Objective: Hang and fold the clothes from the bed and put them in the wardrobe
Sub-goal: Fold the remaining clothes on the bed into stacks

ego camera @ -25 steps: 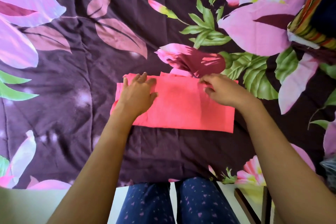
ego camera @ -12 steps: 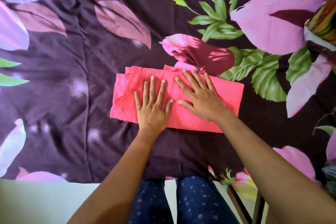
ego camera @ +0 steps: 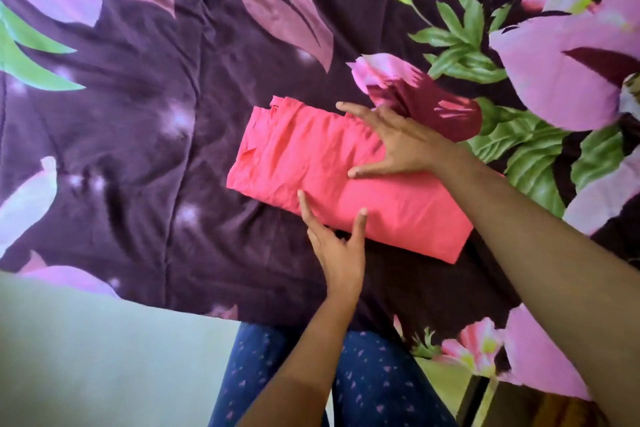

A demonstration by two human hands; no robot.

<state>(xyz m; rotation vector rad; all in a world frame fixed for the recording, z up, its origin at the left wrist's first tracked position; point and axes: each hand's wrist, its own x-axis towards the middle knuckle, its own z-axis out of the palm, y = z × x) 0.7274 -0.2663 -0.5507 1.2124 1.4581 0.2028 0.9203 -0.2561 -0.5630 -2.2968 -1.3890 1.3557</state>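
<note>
- The folded pink cloth (ego camera: 346, 180) lies on the bed (ego camera: 138, 114).
- Our right hand (ego camera: 398, 142) presses it flat; our left hand (ego camera: 336, 246) touches its near edge, neither grip closed.
- If we lift one-handed, the loose left layers may unfold.

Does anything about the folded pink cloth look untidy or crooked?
Yes. At the far left end of the pink cloth, the folded layers do not line up: uneven edges stick out past each other there.

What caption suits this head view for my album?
Right hand flat on a folded pink garment, left hand at its near edge, floral bedspread beneath.
</note>
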